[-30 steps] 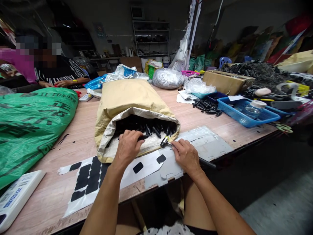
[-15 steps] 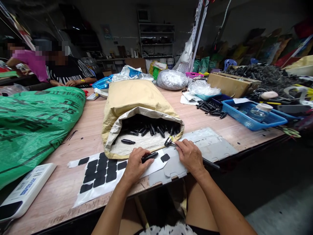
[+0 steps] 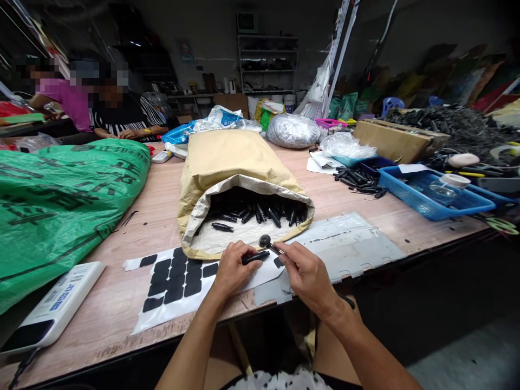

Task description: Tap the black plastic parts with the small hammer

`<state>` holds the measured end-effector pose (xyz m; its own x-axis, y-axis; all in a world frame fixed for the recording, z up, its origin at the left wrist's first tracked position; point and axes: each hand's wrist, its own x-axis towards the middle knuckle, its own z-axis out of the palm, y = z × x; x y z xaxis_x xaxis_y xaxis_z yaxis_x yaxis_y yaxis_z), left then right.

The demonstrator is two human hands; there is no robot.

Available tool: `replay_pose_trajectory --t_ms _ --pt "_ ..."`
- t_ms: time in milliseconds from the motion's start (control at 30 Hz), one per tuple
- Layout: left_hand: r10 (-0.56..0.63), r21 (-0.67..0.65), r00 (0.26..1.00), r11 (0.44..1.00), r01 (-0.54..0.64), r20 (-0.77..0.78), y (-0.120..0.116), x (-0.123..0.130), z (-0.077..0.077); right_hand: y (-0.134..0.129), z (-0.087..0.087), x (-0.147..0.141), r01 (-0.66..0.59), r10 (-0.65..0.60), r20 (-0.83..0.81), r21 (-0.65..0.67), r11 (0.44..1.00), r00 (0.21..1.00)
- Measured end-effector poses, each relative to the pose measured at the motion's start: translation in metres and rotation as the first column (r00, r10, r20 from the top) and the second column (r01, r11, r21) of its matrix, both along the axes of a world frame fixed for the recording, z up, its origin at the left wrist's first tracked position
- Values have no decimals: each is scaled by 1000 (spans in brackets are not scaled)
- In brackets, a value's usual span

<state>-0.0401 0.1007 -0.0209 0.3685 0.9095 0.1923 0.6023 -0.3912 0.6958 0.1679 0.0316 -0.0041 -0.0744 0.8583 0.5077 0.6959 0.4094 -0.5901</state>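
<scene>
My left hand (image 3: 236,271) rests at the sack mouth, its thumb and fingers closed round a black tube-shaped piece (image 3: 257,257) that points right. Just right of it, my right hand (image 3: 305,271) grips a hand tool by its shiny metal shaft (image 3: 277,248). The tool has a round black head (image 3: 265,241) and a black grip (image 3: 345,299) showing behind the hand; I cannot tell its exact kind. That head hovers close above the held piece. Ahead lies an open yellow-brown sack (image 3: 239,157) with many similar black pieces (image 3: 260,212) inside, one (image 3: 222,227) lying apart.
Under my hands lies a white sheet with black rounded-square stickers (image 3: 174,292), beside a grey board (image 3: 345,244). A green sack (image 3: 73,184) and a white device (image 3: 60,309) are left. A blue tray (image 3: 430,200) stands right. Two people (image 3: 117,116) sit far left.
My right hand and the tool have shifted left toward the held piece, and the tool's head has turned to show its round face. The whole view has moved slightly.
</scene>
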Motion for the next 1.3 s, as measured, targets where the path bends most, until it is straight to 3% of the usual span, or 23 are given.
replay_pose_trajectory --t_ms 233,433,667,833,1033,1300 --pt "17 -10 999 1000 -17 -32 -1 1 3 -7 -6 -11 -22 29 149 -49 999 988" --pt "7 15 1000 1000 -7 -13 -1 1 2 -4 1 -3 45 -45 -7 20 999 999" --pt "7 24 1000 1000 -6 -20 -1 1 1 -5 -8 0 42 -38 79 -49 998 996" --pt "-6 8 1000 1000 7 -14 -1 -1 3 3 -9 18 164 -162 71 -25 986 984" --pt "-10 -12 1000 1000 10 -6 -1 -2 4 19 -20 46 317 -313 258 29 948 914" --pt "-7 -20 1000 1000 7 -6 -3 -2 6 18 -29 46 369 -364 410 71 927 836"
